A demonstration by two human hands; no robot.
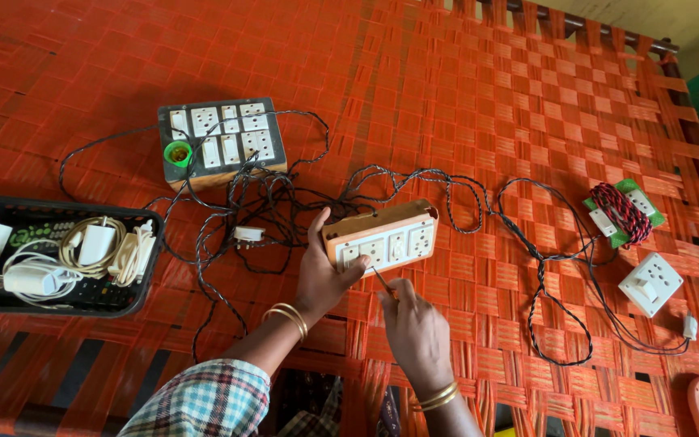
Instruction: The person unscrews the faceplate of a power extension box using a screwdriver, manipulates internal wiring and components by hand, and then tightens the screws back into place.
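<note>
Near the middle of an orange woven cot [527,97], the left hand [323,271] grips the left end of an orange switch-and-socket box [382,235], tilting it up. Just below the box, the right hand [416,328] pinches a thin tool [382,280] whose tip touches the box's face. Twisted black cords [269,198] trail behind.
</note>
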